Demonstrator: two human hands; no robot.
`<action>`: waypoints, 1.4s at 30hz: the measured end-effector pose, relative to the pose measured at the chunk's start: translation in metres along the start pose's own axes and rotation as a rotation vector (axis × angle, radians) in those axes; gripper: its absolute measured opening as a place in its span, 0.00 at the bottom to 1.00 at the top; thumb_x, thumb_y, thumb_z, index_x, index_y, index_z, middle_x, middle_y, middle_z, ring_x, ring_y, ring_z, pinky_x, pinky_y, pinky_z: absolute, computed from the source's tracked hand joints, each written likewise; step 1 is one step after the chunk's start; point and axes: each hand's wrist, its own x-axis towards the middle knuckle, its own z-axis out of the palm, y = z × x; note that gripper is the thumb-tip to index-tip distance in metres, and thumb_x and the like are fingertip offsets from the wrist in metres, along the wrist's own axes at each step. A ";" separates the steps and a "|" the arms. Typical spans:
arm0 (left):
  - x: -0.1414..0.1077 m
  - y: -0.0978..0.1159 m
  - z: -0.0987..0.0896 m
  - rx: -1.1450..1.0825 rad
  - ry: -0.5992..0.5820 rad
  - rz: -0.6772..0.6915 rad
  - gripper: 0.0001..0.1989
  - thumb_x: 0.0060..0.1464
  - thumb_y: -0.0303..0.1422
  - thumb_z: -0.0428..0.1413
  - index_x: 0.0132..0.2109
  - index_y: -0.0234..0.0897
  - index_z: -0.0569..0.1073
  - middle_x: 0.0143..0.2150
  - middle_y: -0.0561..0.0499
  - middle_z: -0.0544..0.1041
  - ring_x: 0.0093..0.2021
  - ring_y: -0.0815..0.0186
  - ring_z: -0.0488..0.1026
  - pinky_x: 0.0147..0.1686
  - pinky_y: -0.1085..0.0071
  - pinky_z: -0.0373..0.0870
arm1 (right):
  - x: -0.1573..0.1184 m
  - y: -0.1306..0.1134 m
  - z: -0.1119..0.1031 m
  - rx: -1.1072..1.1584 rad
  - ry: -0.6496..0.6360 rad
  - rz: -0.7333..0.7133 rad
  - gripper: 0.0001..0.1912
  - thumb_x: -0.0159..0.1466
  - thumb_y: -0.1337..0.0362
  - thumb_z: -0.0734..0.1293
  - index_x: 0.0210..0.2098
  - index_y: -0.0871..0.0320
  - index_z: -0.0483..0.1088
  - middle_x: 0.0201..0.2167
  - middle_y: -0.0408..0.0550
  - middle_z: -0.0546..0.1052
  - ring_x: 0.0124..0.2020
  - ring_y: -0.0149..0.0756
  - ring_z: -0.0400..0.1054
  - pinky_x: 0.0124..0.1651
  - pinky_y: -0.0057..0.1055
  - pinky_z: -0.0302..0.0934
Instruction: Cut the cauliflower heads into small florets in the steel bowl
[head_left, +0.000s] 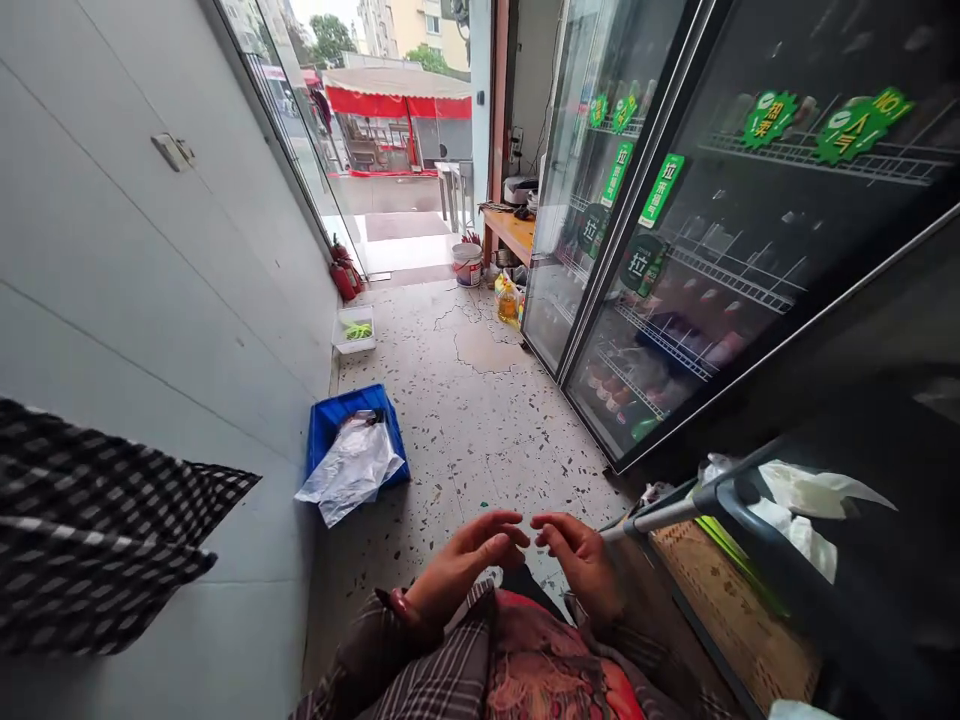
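In the head view my left hand point(476, 555) is raised in front of my body, its fingers curved and apart with nothing in them. Close beside it, my right hand point(579, 565) faces it with bent fingers, likewise holding nothing. A small gap separates the two sets of fingertips. A reddish bangle point(403, 606) circles my left wrist. Below both hands shows the red patterned front of my clothing point(551, 655), under a striped jacket. Speckled floor point(457, 430) lies beyond my fingers.
A blue crate point(397, 455) with clear plastic bags point(356, 465) stands left by the wall. Glass-door fridges point(637, 260) line the right. A metal-framed cart point(667, 510) is near my right side. Farther off are a white bucket point(466, 268), an oil jug point(508, 303) and a fire extinguisher point(345, 275).
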 end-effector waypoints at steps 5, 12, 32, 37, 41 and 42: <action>0.094 0.046 -0.082 0.001 0.200 -0.021 0.24 0.54 0.47 0.57 0.51 0.35 0.72 0.44 0.43 0.77 0.41 0.62 0.73 0.46 0.65 0.67 | 0.138 0.032 0.010 0.260 0.097 0.201 0.23 0.60 0.45 0.66 0.39 0.60 0.75 0.32 0.50 0.78 0.28 0.31 0.69 0.29 0.27 0.61; 0.229 0.137 -0.172 -0.030 0.399 -0.024 0.25 0.51 0.49 0.59 0.49 0.36 0.73 0.41 0.45 0.77 0.40 0.63 0.74 0.45 0.65 0.68 | 0.366 -0.004 0.033 0.268 -0.088 0.156 0.21 0.59 0.47 0.66 0.36 0.61 0.74 0.28 0.48 0.77 0.26 0.29 0.67 0.28 0.26 0.58; 0.559 0.396 -0.552 0.090 0.188 -0.056 0.20 0.55 0.46 0.57 0.49 0.37 0.73 0.41 0.46 0.77 0.40 0.65 0.73 0.45 0.67 0.68 | 0.841 -0.046 0.218 0.225 -0.011 0.165 0.17 0.61 0.52 0.65 0.38 0.60 0.75 0.25 0.44 0.74 0.24 0.28 0.66 0.29 0.26 0.60; 0.631 0.443 -0.610 0.033 0.137 -0.117 0.20 0.55 0.46 0.57 0.48 0.35 0.73 0.39 0.46 0.76 0.37 0.66 0.73 0.43 0.67 0.68 | 0.928 -0.038 0.221 0.266 0.225 0.285 0.22 0.56 0.46 0.68 0.35 0.60 0.75 0.23 0.44 0.73 0.22 0.27 0.64 0.26 0.26 0.58; 0.696 0.471 -0.664 -0.006 0.186 -0.128 0.21 0.53 0.46 0.58 0.47 0.35 0.73 0.38 0.46 0.76 0.36 0.67 0.72 0.42 0.68 0.69 | 1.014 -0.021 0.219 0.292 0.321 0.340 0.26 0.53 0.41 0.69 0.33 0.60 0.75 0.22 0.44 0.73 0.21 0.29 0.65 0.24 0.26 0.57; 0.714 0.479 -0.677 -0.010 0.200 -0.130 0.21 0.53 0.46 0.58 0.47 0.35 0.73 0.38 0.46 0.76 0.36 0.67 0.72 0.42 0.68 0.69 | 1.040 -0.017 0.219 0.291 0.324 0.344 0.26 0.52 0.41 0.69 0.33 0.60 0.74 0.22 0.44 0.73 0.21 0.29 0.65 0.24 0.26 0.57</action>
